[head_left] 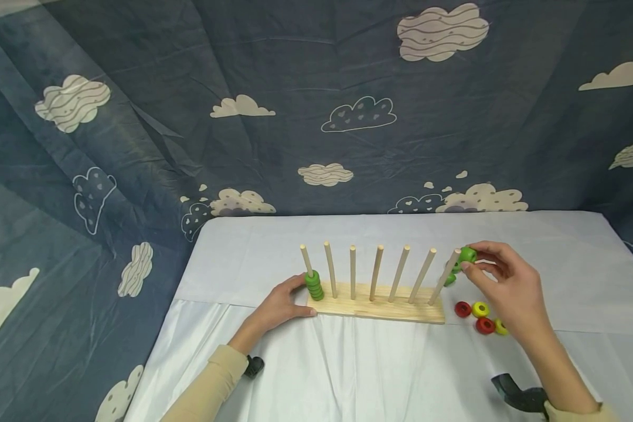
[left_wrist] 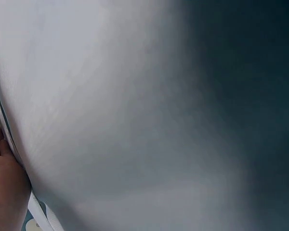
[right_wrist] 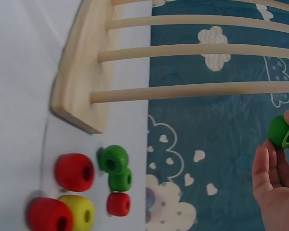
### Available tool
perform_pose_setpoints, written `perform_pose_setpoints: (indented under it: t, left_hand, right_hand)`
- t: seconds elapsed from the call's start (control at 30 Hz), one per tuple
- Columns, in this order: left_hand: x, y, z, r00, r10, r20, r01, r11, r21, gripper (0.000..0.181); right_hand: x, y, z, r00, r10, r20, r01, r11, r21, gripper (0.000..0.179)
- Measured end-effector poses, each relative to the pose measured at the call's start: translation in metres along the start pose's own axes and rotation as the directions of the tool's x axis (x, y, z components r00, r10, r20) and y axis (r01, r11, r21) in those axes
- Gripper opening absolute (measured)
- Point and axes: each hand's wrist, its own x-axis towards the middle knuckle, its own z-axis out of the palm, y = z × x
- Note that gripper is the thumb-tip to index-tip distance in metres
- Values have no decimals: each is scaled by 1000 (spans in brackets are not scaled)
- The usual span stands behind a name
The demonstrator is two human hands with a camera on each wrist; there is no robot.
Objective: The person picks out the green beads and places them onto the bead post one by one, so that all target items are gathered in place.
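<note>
A wooden peg board (head_left: 390, 302) with a row of upright pegs lies on the white cloth, its leftmost peg carrying a stack of several green beads (head_left: 314, 286). My left hand (head_left: 281, 306) holds the board's left end, thumb at the front edge and fingers beside the stack. Only part of that hand (left_wrist: 8, 187) shows in the left wrist view. Between thumb and fingertips, my right hand (head_left: 511, 287) pinches a green bead (right_wrist: 281, 132), just right of the top of the rightmost peg (head_left: 445, 278). The bead's hole shows in the right wrist view.
Right of the board lie loose beads: green ones (right_wrist: 114, 160), red ones (head_left: 462, 309) and yellow ones (head_left: 480, 309). A white cloth (head_left: 390, 369) covers the table. Behind it hangs a dark blue curtain (head_left: 295, 64) with cloud prints.
</note>
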Motion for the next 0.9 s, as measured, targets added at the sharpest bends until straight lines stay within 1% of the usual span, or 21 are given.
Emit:
perform_pose_setpoints:
  t: [0.2, 0.37, 0.53, 0.9]
  left_hand:
    - [0, 0, 0, 1000, -2, -3, 2, 1000, 6, 84]
    - [1, 0, 0, 1000, -4, -7, 4, 1000, 12, 84]
    - [0, -1, 0, 1000, -5, -5, 5, 1000, 8, 85]
    - [1, -2, 1, 1000, -11, -6, 11, 1000, 9, 84]
  right_hand:
    - [9, -10, -5, 998, -66, -19, 67, 997, 36, 40]
    - [16, -24, -6, 996, -83, -29, 84, 995, 49, 41]
    - [20, -36, -7, 994, -107, -37, 109, 993, 39, 41]
    - [28, -59, -7, 983, -183, 15, 182, 982, 50, 45]
